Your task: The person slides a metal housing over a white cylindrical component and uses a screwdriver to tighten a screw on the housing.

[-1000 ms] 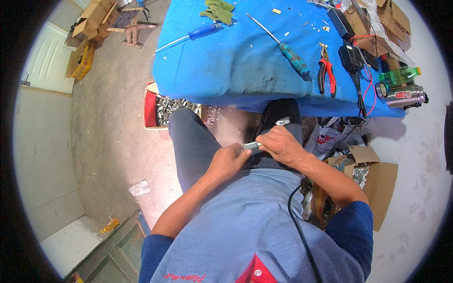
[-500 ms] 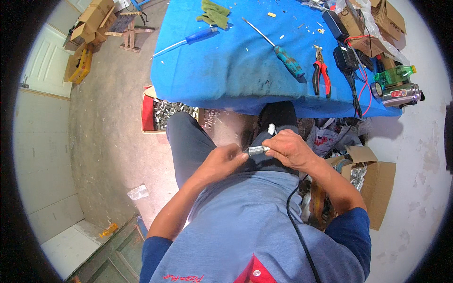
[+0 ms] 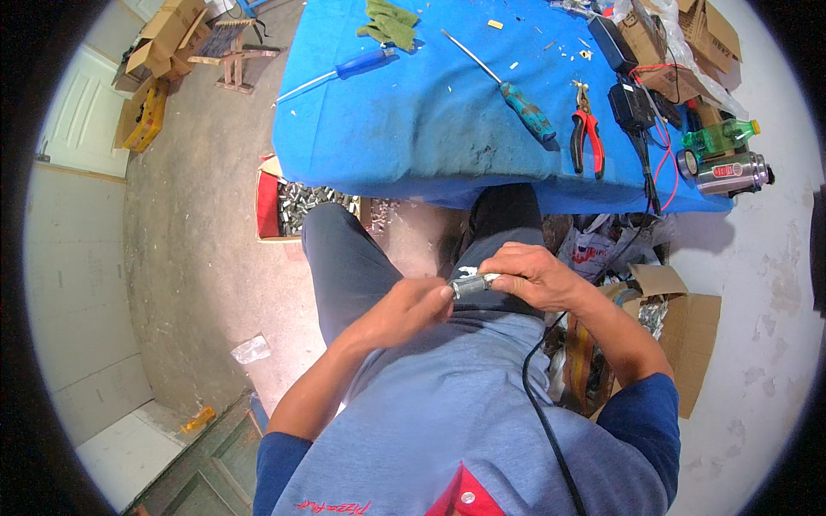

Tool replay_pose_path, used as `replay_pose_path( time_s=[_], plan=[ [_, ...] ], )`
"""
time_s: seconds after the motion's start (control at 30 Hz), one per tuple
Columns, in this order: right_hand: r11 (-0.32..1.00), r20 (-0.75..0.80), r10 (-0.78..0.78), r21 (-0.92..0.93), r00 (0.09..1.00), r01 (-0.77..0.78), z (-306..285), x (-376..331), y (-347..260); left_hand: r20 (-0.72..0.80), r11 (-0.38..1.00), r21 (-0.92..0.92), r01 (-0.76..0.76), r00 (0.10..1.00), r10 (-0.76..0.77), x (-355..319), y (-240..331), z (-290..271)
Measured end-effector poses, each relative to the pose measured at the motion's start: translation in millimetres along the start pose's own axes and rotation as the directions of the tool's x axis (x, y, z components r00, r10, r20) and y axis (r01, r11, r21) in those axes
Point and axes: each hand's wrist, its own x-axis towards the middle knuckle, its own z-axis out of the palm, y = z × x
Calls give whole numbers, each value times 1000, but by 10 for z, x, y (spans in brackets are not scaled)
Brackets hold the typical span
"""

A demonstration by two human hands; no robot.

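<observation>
Over my lap, a small grey metal cylinder (image 3: 471, 286) lies between my two hands, tilted slightly up at its right end. My left hand (image 3: 406, 310) pinches its left end between thumb and fingers. At the other end, my right hand (image 3: 532, 275) is closed with thumb and forefinger on the cylinder's tip, where a pale bit shows. A small white piece (image 3: 467, 271) shows just above the cylinder, next to my right fingertips; what it is made of I cannot tell.
On the blue-covered table (image 3: 404, 129) lie a blue screwdriver (image 3: 366, 63), a teal-handled screwdriver (image 3: 527, 112), red-handled pliers (image 3: 587, 142) and a green cloth (image 3: 390, 24). Black adapters (image 3: 631, 107), a green bottle (image 3: 721, 138) and a steel flask (image 3: 727, 172) stand right. A box of metal pieces (image 3: 268, 206) sits below.
The white piece has dropped from above my right fingers to beside the cylinder. The cylinder has tilted and sits slightly lower, and my left hand has shifted a little lower.
</observation>
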Motion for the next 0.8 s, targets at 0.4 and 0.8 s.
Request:
replay_pose_path(
  time_s=[0.4,0.8],
  plan=[
    [875,147,29,475,989,-96,-46,-162,-124,334,973,-215,83,942,-6,-163,339,-23],
    [862,-12,-220,-470,976,188,-357,77,-879,-39,998,33,54,998,-53,-137,267,-86]
  ],
)
